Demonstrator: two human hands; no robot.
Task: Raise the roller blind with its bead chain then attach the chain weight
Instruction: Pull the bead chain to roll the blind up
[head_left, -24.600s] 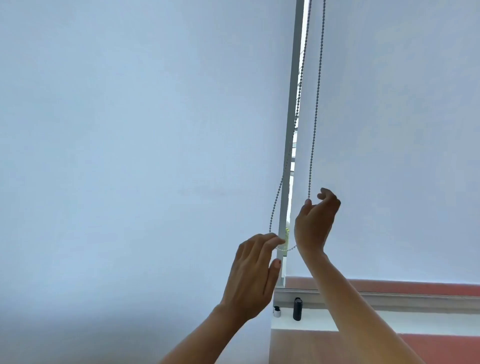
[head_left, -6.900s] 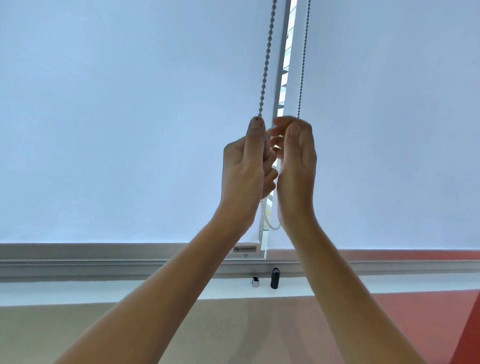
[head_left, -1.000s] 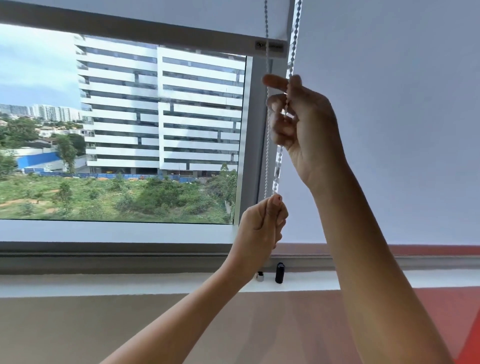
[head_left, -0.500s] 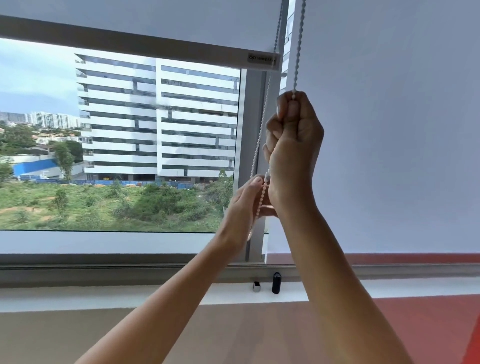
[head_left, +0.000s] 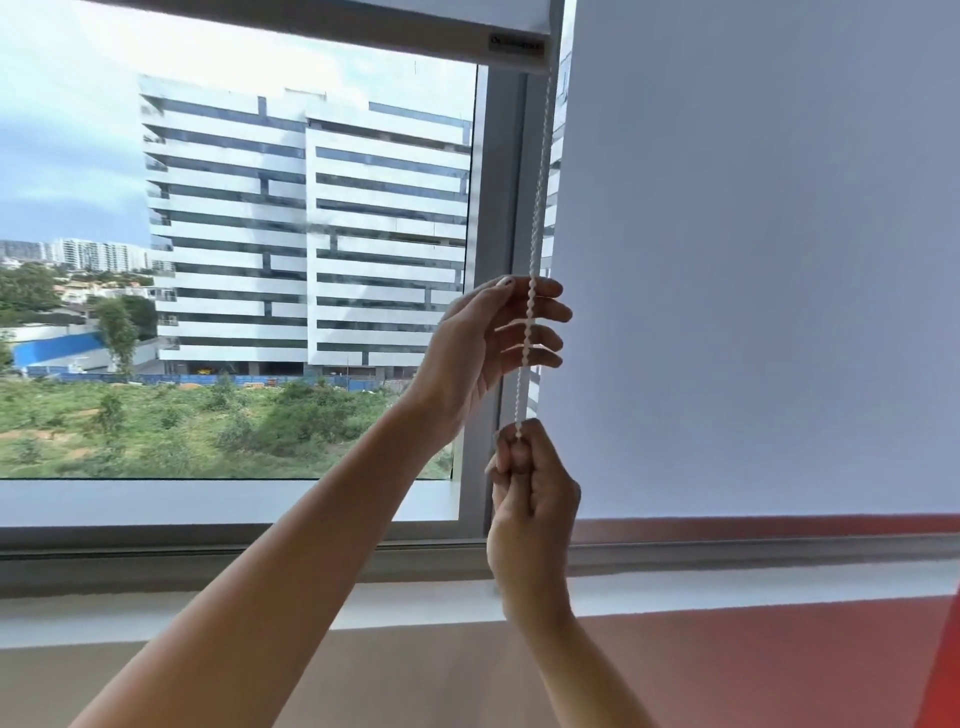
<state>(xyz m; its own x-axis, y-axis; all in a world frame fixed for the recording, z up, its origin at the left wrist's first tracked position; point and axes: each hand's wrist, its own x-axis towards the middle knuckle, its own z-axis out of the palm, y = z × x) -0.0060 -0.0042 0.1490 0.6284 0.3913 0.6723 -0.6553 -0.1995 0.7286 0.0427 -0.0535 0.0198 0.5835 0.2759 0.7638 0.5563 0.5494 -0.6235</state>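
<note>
The white bead chain (head_left: 537, 208) hangs down along the grey window post (head_left: 496, 208). My right hand (head_left: 530, 488) is a fist low on the chain, shut on it just above the sill. Higher up, my left hand (head_left: 488, 343) has its fingers spread behind the chain, thumb a little left of it and not pinching. The left roller blind's bottom rail (head_left: 337, 23) sits at the top of the window, with the glass below it uncovered. No chain weight shows; my right wrist covers that part of the sill.
A second white roller blind (head_left: 753, 260) on the right hangs fully down to the frame. The white sill (head_left: 156, 613) runs across below the window, with a beige and red wall (head_left: 779, 670) underneath. A large building shows outside.
My right hand has pulled the chain down from head height to near the sill. My left hand let go and moved up above it. The left blind's rail has risen higher.
</note>
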